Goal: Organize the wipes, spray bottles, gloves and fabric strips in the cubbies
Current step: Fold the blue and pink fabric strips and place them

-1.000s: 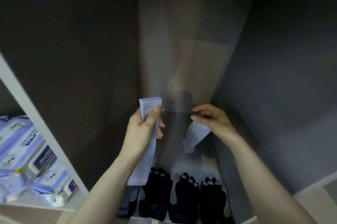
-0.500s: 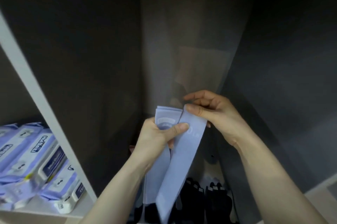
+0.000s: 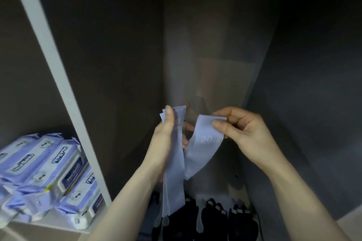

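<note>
- Left hand [image 3: 166, 142]: closed around the upper part of a pale blue fabric strip [image 3: 174, 187], thumb pressed on its near face. The folded top ends of the strip stand above the thumb; the rest hangs straight down past the wrist.
- Right hand [image 3: 244, 134]: thumb and forefinger pinch the top edge of a second fabric strip [image 3: 203, 148], just right of the first. This strip curves down and left; its lower end lies against the hanging strip. A faint "20" is printed on it.
- Both hands are raised inside a dark cubby [image 3: 215, 44], near its back wall.
- Black gloves [image 3: 225, 219]: lined up side by side on the cubby floor, below the hands. The lower end of the hanging strip overlaps the leftmost glove in view.
- White divider [image 3: 64, 91]: separates this cubby from the one on the left.
- Wipes packs [image 3: 49, 178]: purple and white, stacked in the left cubby on its shelf, near the divider.
</note>
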The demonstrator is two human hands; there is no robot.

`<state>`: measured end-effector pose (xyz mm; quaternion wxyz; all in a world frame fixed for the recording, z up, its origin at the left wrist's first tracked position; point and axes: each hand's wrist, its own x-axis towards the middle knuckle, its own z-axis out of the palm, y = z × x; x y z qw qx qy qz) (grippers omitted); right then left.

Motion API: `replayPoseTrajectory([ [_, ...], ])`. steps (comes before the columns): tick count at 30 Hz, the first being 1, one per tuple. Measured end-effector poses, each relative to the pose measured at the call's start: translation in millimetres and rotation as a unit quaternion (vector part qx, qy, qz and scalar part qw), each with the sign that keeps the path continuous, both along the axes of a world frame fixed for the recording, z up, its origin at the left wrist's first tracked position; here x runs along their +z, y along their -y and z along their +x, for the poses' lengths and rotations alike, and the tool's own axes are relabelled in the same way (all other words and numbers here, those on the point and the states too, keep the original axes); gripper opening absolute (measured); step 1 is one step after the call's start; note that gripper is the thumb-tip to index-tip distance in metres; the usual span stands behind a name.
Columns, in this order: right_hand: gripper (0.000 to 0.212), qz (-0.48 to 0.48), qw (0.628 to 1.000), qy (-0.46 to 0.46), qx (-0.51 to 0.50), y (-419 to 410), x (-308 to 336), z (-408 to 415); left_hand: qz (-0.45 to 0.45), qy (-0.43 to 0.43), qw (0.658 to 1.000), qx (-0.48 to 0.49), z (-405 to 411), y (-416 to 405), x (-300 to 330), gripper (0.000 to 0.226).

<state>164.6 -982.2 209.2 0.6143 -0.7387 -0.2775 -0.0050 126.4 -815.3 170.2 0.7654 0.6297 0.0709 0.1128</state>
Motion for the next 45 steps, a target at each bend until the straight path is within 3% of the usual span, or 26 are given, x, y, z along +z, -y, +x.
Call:
replayPoseTrajectory([
  [2,0.027,-0.011,1.0,0.016,0.014,-0.6,3.2,-2.8,0.062,0.046,0.997,0.003,-1.6,-3.1,4.0,0.064],
  [5,0.022,-0.021,0.999,0.024,0.042,-5.1,9.1,-7.9,0.08,0.048,0.995,-0.021,-3.6,-5.7,4.6,0.061],
  [9,0.017,-0.042,0.997,0.035,0.047,-22.7,3.0,-12.6,0.052,0.076,0.993,-0.079,-8.0,3.9,2.6,0.055],
  [13,0.013,-0.031,0.996,0.078,-0.023,-34.2,-8.8,-15.1,0.005,0.086,0.994,-0.072,-7.9,9.8,0.1,0.055],
  [17,0.013,-0.026,0.997,0.066,-0.028,-34.2,-13.6,-16.8,-0.049,0.059,0.992,-0.098,-14.8,8.5,0.2,0.086],
  [20,0.015,-0.046,0.994,0.081,-0.058,-34.0,-14.0,-19.7,-0.057,0.077,0.986,-0.14,-17.3,9.7,0.2,0.094],
  [25,0.009,-0.08,0.976,0.146,-0.142,-33.1,-11.3,-21.2,0.035,0.127,0.986,-0.104,-13.5,9.2,-1.4,0.035],
  [32,0.028,-0.121,0.966,0.208,-0.095,-28.0,-4.5,-18.3,0.05,0.142,0.98,-0.127,-12.9,6.2,-4.7,0.04],
  [42,0.029,-0.083,0.971,0.2,-0.099,-29.6,-12.6,-21.6,0.056,0.159,0.979,-0.117,-14.8,7.0,-3.3,0.021],
  [45,0.029,-0.079,0.97,0.204,-0.105,-30.1,-11.3,-23.0,0.052,0.161,0.978,-0.123,-14.1,6.7,-4.6,0.026],
])
